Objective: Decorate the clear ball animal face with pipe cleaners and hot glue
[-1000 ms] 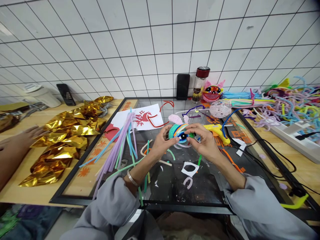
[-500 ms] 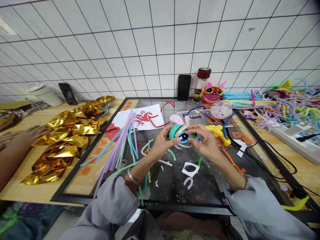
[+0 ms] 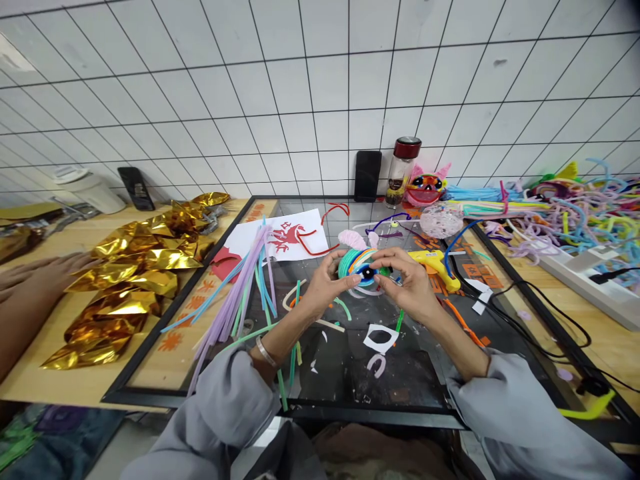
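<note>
Both my hands hold a small coiled pipe-cleaner figure (image 3: 356, 261), teal and blue with an orange stripe, a dark eye and a pink ear on top. My left hand (image 3: 323, 288) cups its left side, fingers curled round it. My right hand (image 3: 407, 283) pinches its right side near a green tip. The figure is raised just above the glass-topped table (image 3: 350, 373). Grey sleeves cover both my forearms, and a silver bangle sits on my left wrist.
A bundle of loose pipe cleaners (image 3: 240, 293) lies left of my hands, a yellow glue gun (image 3: 435, 261) with its cable to the right. Gold foil (image 3: 135, 273) covers the left bench, where another person's hand (image 3: 30, 280) rests. A jar (image 3: 403, 170), a phone (image 3: 367, 175) and a pipe-cleaner heap (image 3: 575, 213) stand behind.
My hands stay on the figure, with only slight finger shifts. The other person's hand at the left has drawn back a little towards the frame's edge.
</note>
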Tool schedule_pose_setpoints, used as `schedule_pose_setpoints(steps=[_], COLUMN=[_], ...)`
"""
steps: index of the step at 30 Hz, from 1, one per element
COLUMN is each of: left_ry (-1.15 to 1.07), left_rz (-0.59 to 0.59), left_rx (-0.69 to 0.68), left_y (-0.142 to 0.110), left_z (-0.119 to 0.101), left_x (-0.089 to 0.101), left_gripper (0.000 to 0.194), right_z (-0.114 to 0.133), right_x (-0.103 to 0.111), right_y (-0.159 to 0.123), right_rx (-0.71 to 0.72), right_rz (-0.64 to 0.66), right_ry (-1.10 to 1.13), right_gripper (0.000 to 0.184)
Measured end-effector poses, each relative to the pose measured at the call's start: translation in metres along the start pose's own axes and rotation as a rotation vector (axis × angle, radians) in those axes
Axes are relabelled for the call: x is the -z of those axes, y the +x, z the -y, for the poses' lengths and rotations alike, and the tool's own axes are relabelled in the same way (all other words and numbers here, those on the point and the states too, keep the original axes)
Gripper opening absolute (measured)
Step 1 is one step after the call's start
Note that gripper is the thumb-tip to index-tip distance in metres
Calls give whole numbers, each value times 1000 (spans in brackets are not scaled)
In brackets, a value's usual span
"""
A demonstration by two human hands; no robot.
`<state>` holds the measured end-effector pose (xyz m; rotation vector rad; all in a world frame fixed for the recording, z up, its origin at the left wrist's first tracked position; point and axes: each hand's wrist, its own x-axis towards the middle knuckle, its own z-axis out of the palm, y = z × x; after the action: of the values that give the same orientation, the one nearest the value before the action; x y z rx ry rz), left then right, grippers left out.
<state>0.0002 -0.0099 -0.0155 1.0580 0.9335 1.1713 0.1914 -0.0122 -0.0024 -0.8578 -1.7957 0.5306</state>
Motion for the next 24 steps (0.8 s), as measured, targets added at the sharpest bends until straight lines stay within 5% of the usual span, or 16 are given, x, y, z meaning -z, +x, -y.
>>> schedule_pose_setpoints(steps=[24], left_ry=[47], left_rz=[-42], left_rx=[43], left_y=[-2], left_z=[-4], left_x=[-1], left_gripper=[81], right_z=[1], right_x=[0], right_y=[-1], right_rx=[50], right_rz=[-10], right_ry=[37], right_gripper=[21])
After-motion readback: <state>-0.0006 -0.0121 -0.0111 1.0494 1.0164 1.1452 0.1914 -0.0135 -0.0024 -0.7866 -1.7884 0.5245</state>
